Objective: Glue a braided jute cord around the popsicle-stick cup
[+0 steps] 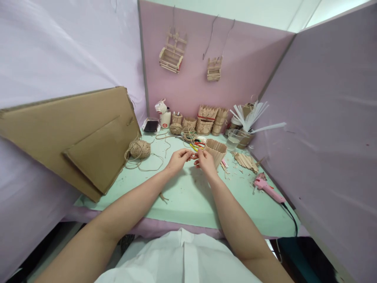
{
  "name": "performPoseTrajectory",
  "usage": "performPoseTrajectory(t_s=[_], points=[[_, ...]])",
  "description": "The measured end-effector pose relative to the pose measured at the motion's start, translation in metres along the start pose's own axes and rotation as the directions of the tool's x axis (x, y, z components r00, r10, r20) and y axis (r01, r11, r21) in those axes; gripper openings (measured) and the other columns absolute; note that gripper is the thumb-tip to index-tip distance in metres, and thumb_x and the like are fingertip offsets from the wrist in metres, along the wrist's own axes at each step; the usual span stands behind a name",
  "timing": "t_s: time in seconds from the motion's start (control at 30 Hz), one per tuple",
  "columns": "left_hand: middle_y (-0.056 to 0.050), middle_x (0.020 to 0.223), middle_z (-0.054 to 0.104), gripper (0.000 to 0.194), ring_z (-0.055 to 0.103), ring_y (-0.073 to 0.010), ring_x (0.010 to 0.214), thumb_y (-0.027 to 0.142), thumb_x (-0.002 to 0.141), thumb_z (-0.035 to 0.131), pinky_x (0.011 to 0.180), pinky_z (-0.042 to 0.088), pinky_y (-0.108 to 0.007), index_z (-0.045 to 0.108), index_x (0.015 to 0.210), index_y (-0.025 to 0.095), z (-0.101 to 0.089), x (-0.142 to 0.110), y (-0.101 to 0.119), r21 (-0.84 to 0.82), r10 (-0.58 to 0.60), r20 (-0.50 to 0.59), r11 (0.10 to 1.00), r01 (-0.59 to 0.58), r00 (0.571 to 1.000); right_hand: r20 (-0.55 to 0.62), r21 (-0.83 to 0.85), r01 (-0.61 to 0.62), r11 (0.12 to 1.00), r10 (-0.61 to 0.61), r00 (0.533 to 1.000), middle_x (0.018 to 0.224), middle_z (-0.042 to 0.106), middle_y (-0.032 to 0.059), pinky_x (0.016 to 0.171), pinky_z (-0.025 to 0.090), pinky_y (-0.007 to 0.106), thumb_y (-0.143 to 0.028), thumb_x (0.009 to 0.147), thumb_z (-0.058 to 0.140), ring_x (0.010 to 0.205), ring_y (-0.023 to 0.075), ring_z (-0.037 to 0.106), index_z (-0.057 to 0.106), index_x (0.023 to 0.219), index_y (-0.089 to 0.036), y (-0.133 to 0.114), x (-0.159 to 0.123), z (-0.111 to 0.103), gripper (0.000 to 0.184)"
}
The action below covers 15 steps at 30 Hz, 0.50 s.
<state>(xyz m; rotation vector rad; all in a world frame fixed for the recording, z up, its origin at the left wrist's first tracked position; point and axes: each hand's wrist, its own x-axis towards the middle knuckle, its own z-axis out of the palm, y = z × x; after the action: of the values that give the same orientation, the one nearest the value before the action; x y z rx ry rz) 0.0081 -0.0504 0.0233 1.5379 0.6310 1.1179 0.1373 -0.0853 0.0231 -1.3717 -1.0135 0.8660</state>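
Note:
Over the middle of the green table my left hand (pixel 180 159) and my right hand (pixel 205 160) meet at the fingertips. Both are closed in a pinch, and whatever lies between the fingers is too small to make out. Right behind my right hand stands a round basket of wooden sticks (pixel 216 149), partly covered by that hand. Yellow-handled pliers (pixel 193 147) lie just beyond my fingertips. To the left rests a ball of twine (pixel 140 149), its loose strand curling over the table. A short piece of twine (pixel 163 197) lies beside my left forearm.
A pink glue gun (pixel 268 188) with a black cord lies at the right edge. Near it are loose wooden sticks (pixel 246 161) and a clear plastic cup (pixel 233 139). A large cardboard piece (pixel 97 133) leans at left. Stick containers (pixel 205 120) line the back wall.

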Motion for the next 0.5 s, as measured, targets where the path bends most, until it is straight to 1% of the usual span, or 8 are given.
performPoseTrajectory(t_s=[0.07,0.13,0.17,0.2,0.23,0.33,0.4,0.5], points=[[0.000,0.067,0.058,0.028,0.046,-0.0089,0.057,0.039,0.077,0.057,0.056,0.037,-0.022,0.064,0.084,0.013,-0.003,0.003,-0.003,-0.008,-0.050,-0.058,0.999,0.050,0.997,-0.034,-0.128,0.177,0.976,-0.182,0.983,0.070,0.059,0.0014,0.050,0.040,0.026,-0.052,0.078,0.054,0.055,0.0122,0.051,0.050,0.072,-0.020,-0.002,-0.003,0.001,0.033],[0.000,0.067,0.058,0.026,0.043,-0.0082,0.055,0.036,0.077,0.056,0.053,0.034,-0.022,0.064,0.085,0.013,-0.004,0.005,-0.003,0.015,-0.082,-0.073,0.996,0.083,0.994,-0.081,-0.208,0.350,0.913,-0.373,0.924,0.071,0.057,0.0007,0.058,0.040,0.027,-0.046,0.075,0.060,0.061,0.0132,0.050,0.050,0.072,-0.021,-0.004,-0.007,0.003,0.027],[0.000,0.067,0.057,0.025,0.042,-0.0081,0.054,0.035,0.077,0.055,0.052,0.034,-0.022,0.064,0.085,0.013,-0.004,0.004,-0.003,0.034,-0.090,-0.078,0.995,0.093,0.993,-0.110,-0.236,0.402,0.885,-0.435,0.893,0.072,0.056,0.0002,0.061,0.040,0.027,-0.043,0.074,0.062,0.064,0.0134,0.049,0.049,0.072,-0.021,-0.005,-0.008,0.003,0.026],[0.000,0.066,0.057,0.025,0.041,-0.0082,0.053,0.034,0.077,0.054,0.052,0.034,-0.022,0.065,0.083,0.013,-0.004,0.004,-0.002,0.055,-0.094,-0.083,0.994,0.099,0.992,-0.137,-0.262,0.426,0.866,-0.470,0.872,0.071,0.054,-0.0004,0.062,0.039,0.027,-0.042,0.073,0.064,0.064,0.0134,0.047,0.047,0.071,-0.022,-0.006,-0.010,0.004,0.026],[0.000,0.065,0.057,0.024,0.041,-0.0083,0.053,0.034,0.077,0.054,0.053,0.034,-0.022,0.065,0.082,0.013,-0.004,0.003,-0.002,0.074,-0.091,-0.091,0.992,0.098,0.992,-0.151,-0.286,0.429,0.857,-0.482,0.863,0.069,0.051,-0.0013,0.062,0.037,0.027,-0.041,0.073,0.064,0.063,0.0133,0.044,0.045,0.069,-0.022,-0.007,-0.011,0.004,0.027],[0.000,0.065,0.058,0.026,0.042,-0.0093,0.054,0.033,0.076,0.053,0.055,0.035,-0.023,0.066,0.084,0.012,-0.002,0.002,-0.002,0.105,-0.073,-0.105,0.991,0.084,0.992,-0.108,-0.337,0.414,0.845,-0.472,0.875,0.060,0.042,-0.0037,0.061,0.034,0.028,-0.040,0.074,0.062,0.059,0.0128,0.038,0.038,0.061,-0.023,-0.007,-0.012,0.004,0.033],[-0.001,0.068,0.060,0.026,0.046,-0.0105,0.059,0.032,0.076,0.053,0.058,0.038,-0.024,0.066,0.086,0.012,-0.001,0.002,-0.002,0.103,-0.067,-0.109,0.992,0.079,0.992,-0.043,-0.321,0.448,0.834,-0.486,0.873,0.064,0.045,-0.0030,0.061,0.034,0.028,-0.038,0.074,0.064,0.060,0.0128,0.040,0.042,0.063,-0.022,-0.006,-0.012,0.005,0.029],[-0.002,0.071,0.061,0.022,0.051,-0.0122,0.066,0.029,0.075,0.051,0.065,0.041,-0.025,0.065,0.080,0.013,0.000,0.002,-0.003,0.113,-0.043,-0.096,0.992,0.054,0.994,0.018,-0.297,0.515,0.804,-0.534,0.845,0.079,0.052,0.0006,0.064,0.037,0.028,-0.033,0.075,0.062,0.068,0.0144,0.046,0.052,0.076,-0.022,-0.005,-0.011,0.005,0.015]])
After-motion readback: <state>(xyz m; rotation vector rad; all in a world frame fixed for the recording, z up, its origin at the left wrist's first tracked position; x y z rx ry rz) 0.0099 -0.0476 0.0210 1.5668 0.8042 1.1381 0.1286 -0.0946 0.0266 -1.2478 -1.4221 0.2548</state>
